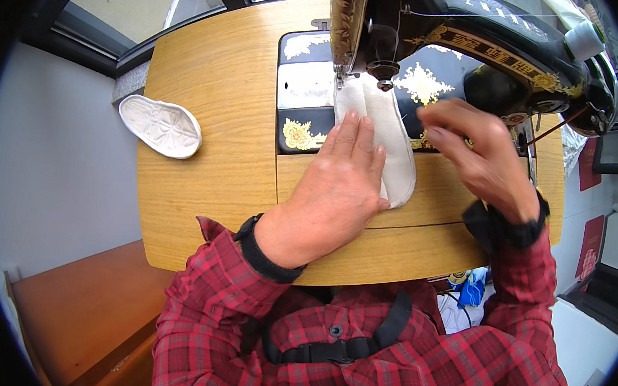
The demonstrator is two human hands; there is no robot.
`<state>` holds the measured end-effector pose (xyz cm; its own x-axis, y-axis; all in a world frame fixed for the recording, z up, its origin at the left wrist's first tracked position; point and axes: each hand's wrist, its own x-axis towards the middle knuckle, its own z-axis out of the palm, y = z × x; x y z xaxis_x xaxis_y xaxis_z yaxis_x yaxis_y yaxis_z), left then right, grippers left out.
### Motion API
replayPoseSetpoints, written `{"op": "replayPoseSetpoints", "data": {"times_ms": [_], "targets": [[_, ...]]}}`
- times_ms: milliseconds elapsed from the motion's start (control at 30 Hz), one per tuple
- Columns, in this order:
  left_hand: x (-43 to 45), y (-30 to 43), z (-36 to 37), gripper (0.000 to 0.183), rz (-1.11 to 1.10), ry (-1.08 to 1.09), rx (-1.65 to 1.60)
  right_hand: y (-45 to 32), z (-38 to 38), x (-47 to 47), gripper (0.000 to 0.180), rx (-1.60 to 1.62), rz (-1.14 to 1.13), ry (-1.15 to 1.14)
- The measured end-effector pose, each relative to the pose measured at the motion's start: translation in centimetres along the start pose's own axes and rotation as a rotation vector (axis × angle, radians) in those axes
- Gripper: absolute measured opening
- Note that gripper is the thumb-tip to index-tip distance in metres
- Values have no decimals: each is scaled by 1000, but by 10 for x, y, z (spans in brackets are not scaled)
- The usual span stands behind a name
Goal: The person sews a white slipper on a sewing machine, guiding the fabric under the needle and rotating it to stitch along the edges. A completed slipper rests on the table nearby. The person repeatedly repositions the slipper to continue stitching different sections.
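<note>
A cream cloth sole-shaped piece [396,151] lies on the bed of a black sewing machine [436,34] with gold decoration. Its far end sits at the presser foot [341,76]. My left hand [337,184] presses flat on this piece, fingers pointing toward the needle and thumb by its near edge. To the right of the cloth, my right hand [481,146] is raised over the machine bed, slightly blurred, with fingers curled. Whether anything thin is between its fingertips cannot be seen.
A white quilted cloth shoe piece [160,127] rests at the left edge of the wooden table [205,196]. A spool of pale blue thread [585,40] stands on the machine, its thread running left. Scissors [532,156] lie partly hidden beyond my right wrist. Windows border the far side.
</note>
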<state>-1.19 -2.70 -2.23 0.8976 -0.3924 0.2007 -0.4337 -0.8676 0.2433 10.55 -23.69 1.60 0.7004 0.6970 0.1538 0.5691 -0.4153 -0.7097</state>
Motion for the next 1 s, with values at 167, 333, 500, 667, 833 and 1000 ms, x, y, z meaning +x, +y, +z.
{"op": "replayPoseSetpoints", "data": {"times_ms": [167, 333, 500, 667, 833, 1000], "targets": [[1, -2, 0, 60, -3, 23, -5, 16, 26, 59, 19, -75, 38, 14], [1, -3, 1, 60, -13, 31, 3, 31, 38, 70, 18, 15, 107, 113], [2, -4, 0, 62, -7, 21, -2, 37, 35, 69, 24, 23, 79, 66], [2, -5, -1, 64, 6, -7, -45, 39, 37, 70, 30, 16, 15, 84], [3, -9, -4, 63, 28, 0, -108, 43, 40, 72, 34, -125, -96, 98], [3, -11, -5, 53, 8, 12, -139, 43, 40, 72, 33, -114, -100, 83]]}}
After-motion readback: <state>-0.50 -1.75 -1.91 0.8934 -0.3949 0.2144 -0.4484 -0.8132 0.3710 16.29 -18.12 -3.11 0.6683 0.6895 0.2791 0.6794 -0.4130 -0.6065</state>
